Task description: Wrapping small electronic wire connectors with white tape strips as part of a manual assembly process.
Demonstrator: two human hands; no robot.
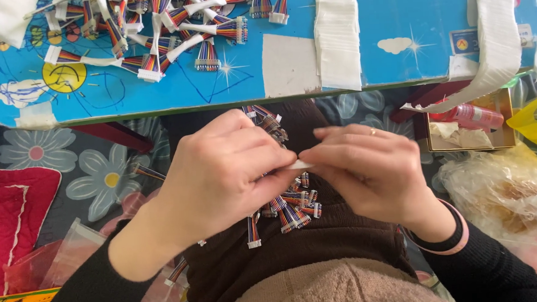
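We find both hands raised over the lap, near the table edge. The left hand (230,171) and the right hand (367,167) meet at a small white strip of tape (300,164), which both sets of fingertips pinch between thumb and forefinger; the remaining fingers curl in loosely. Beneath the hands a bundle of rainbow-coloured ribbon cables (290,208) with white connectors lies loose on the dark brown lap cloth (322,240), partly hidden by the knuckles. We cannot tell whether any cable is held inside the left palm.

On the far side, the blue table (396,15) carries a pile of wrapped cable bundles (170,27) at far left and stacks of white tape strips (337,34) toward the right.

Risks, in our judgement: the strip is small and held only at its ends, so it may fold and stick to itself or to a fingertip. The unsecured cables sit on a sloping lap and may slide to the floor.
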